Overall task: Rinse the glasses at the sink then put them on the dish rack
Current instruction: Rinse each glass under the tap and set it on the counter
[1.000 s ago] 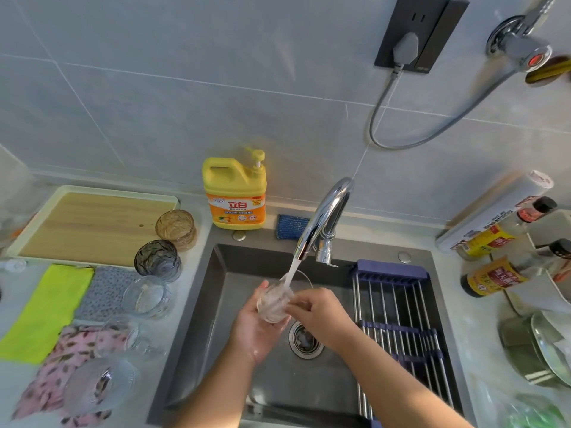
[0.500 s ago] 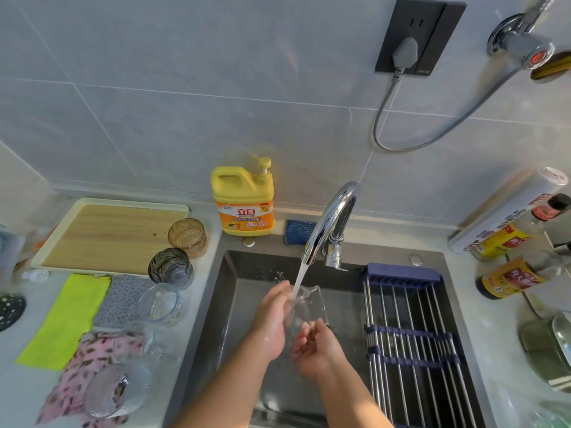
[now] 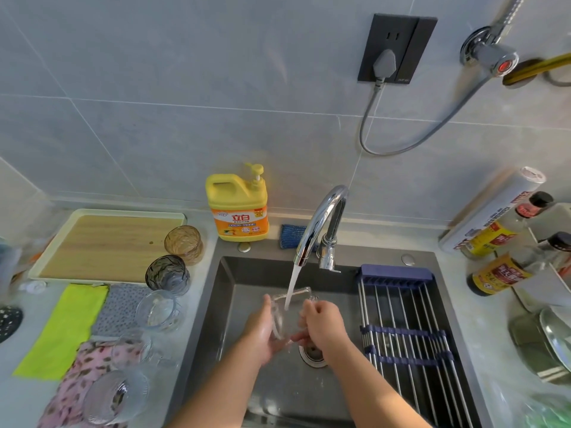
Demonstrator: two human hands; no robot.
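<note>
Nearest us, at eight o'clock from the dark steel sink [image 3: 228, 307], a clear ribbed tumbler [image 3: 114, 396] sits on a pink flowered cloth [image 3: 80, 375] on the pale counter [image 3: 200, 273]. Over the sink's middle, our left hand [image 3: 262, 332] cups a clear glass [image 3: 282, 310] from nine o'clock, its fingers [image 3: 282, 342] curled under the base. Our right hand [image 3: 324, 325] meets the glass from three o'clock, fingers bent tight and gripping its wall. The glass is tilted, mouth toward twelve o'clock, and a thin white stream of water [image 3: 293, 279] falls into it. At three o'clock from the hands, the dish rack [image 3: 398, 271], steel rods with blue plastic bars, spans the sink's right part. Farther along the counter at ten o'clock we see a smoky grey glass [image 3: 168, 274] and an amber one [image 3: 183, 244], both textured. At twelve o'clock the curved chrome faucet [image 3: 321, 217] rises beside a yellow detergent jug [image 3: 238, 211].
</note>
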